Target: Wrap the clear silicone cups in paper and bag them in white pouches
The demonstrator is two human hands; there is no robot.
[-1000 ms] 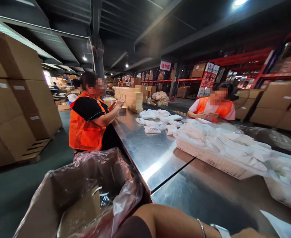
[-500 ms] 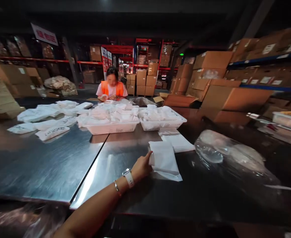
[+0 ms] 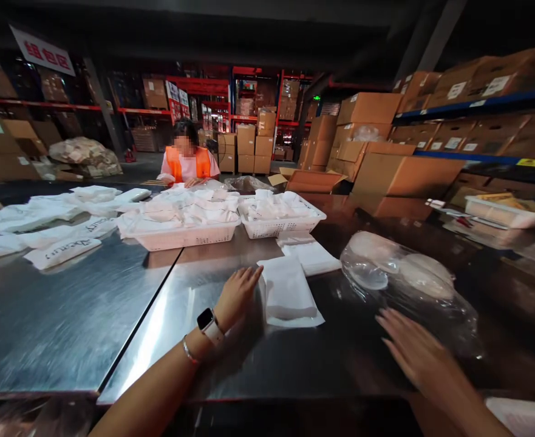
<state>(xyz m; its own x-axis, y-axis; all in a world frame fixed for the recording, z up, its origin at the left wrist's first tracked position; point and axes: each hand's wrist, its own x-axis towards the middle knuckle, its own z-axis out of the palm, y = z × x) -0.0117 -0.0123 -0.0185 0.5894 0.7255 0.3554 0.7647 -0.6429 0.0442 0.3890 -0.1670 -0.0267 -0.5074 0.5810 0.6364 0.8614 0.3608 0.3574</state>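
My left hand (image 3: 238, 296), with a watch on its wrist, is open beside a stack of flat white bags (image 3: 289, 288) on the metal table. Its fingertips reach the stack's left edge; whether they touch it I cannot tell. On the right, my right hand (image 3: 415, 346) is open with fingers stretched out and nothing in it. It is nearest to a clear plastic bag (image 3: 453, 303) containing round, whitish items (image 3: 424, 275). Another white stack (image 3: 313, 255) lies just behind the first one.
Two white baskets (image 3: 192, 237) filled with white packets stand farther back. More white packets with dark lettering (image 3: 62, 252) lie at left. A person in an orange vest (image 3: 187, 161) sits across the metal table (image 3: 80, 321). Cardboard boxes (image 3: 404, 173) stand behind at right.
My right hand has come into view from the lower right. My left hand has released the stack's edge and spread its fingers. The view has turned slightly right.
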